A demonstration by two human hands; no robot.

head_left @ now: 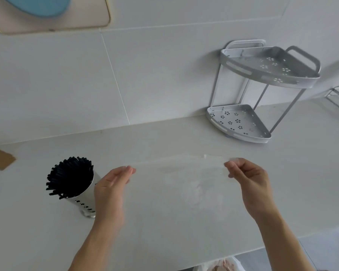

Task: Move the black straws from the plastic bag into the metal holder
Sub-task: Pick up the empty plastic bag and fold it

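Both hands were up over the counter (184, 222) w/ the clear plastic bag (176, 173) stretched flat between them. The left hand (111, 189) pinched the bag's left end, fingertips together at approx the top edge, rest of the fingers fairly straight; a bit motion-blurred, so exact finger contact was hard to read. The right hand (249, 182) pinched the bag's right end, thumb and forefinger closed on the film, other fingers curled under. The bag looked empty and see-through, nothing dark inside it.

The black straws (70, 176) stood bunched in the metal holder (84, 202), fanned out at the top. The holder sat on the counter just outside the left hand, on the side away from the bag, its wall partly hidden behind that hand's wrist. It was a silver perforated cylinder, leaning in the wide-angle view.

Beyond the right hand, well apart, a grey two-tier corner rack (262, 90) stood against the tiled wall (145, 75). Far out past the holder, a brown square (0, 159) lay on the counter near the frame edge. High above the left hand, a pink panel w/ a blue round thing (39, 6) showed on the wall.
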